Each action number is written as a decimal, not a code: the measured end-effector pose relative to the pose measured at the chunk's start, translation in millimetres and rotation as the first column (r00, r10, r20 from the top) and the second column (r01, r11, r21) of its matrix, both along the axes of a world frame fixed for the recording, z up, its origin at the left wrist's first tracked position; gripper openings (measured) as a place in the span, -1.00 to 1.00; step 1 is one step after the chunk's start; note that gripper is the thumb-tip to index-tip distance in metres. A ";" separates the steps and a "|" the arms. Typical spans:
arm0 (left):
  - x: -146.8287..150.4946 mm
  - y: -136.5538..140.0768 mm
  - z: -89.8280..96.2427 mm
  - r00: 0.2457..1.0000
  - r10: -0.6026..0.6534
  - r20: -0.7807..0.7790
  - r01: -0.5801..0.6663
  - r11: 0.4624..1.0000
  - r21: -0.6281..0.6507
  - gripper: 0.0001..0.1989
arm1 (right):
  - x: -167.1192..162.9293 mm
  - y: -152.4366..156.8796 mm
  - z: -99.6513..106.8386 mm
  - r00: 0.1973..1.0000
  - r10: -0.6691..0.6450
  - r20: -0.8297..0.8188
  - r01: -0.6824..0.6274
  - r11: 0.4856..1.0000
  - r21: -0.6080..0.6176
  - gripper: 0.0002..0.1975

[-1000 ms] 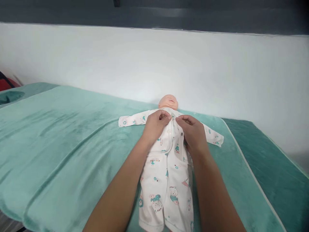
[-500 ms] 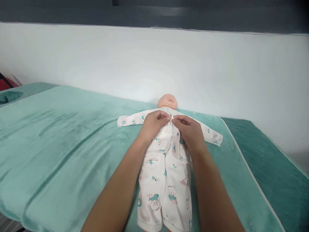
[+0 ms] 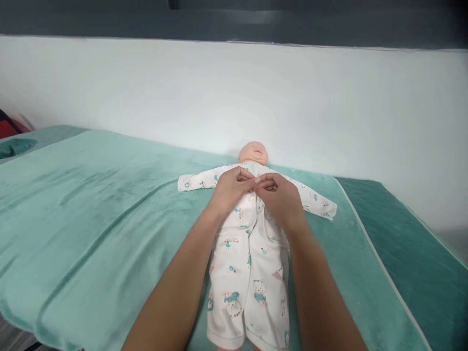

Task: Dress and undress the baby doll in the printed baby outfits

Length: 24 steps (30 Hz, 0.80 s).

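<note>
A baby doll (image 3: 253, 153) lies on its back, dressed in a white printed top (image 3: 239, 214) and matching trousers (image 3: 228, 273). Both my hands meet at the upper chest. My left hand (image 3: 234, 187) pinches the front edge of the top between thumb and fingers. Against it, my right hand (image 3: 280, 197) is closed too, its fingertips on the same front opening. A button (image 3: 252, 198) shows just below my fingertips. Whatever lies right between the fingertips is hidden. The doll's sleeves stretch out to both sides.
A light green blanket (image 3: 109, 204) with a few folds lies under the doll. Darker green cloth (image 3: 398, 229) shows at the right. A white wall (image 3: 183, 87) stands just behind the doll's head. Something red (image 3: 10, 127) is at the far left edge.
My right hand has moved slightly left, so its fingertips now touch those of my left hand. The right front edge of the top has come over with it.
</note>
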<state>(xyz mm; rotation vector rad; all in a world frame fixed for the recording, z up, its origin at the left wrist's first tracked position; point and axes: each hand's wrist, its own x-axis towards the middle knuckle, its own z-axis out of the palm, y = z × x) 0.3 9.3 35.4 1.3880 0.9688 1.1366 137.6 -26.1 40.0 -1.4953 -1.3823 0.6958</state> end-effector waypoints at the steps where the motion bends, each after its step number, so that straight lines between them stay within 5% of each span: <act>1: 0.4 -0.6 0.4 1.000 0.010 -0.006 -0.010 1.000 0.000 -0.83 | -1.0 -0.2 -0.2 1.000 -0.001 0.023 0.000 1.000 0.015 -0.84; 10: -1.4 0.1 1.5 0.994 0.004 0.108 0.002 0.998 -0.057 -0.77 | -4.1 -2.2 -1.0 0.993 0.025 0.118 -0.032 0.998 0.063 -0.80; 19: -8.1 -0.2 3.2 0.996 -0.031 -0.080 0.033 0.999 0.027 -0.85 | -5.1 -10.5 6.6 0.970 0.018 0.243 -0.017 1.000 -0.004 -0.73; 24: -11.3 -2.7 7.5 0.993 -0.020 -0.114 0.021 1.000 0.008 -0.87 | -0.5 -22.7 16.6 0.924 0.004 0.383 0.025 0.997 -0.070 -0.88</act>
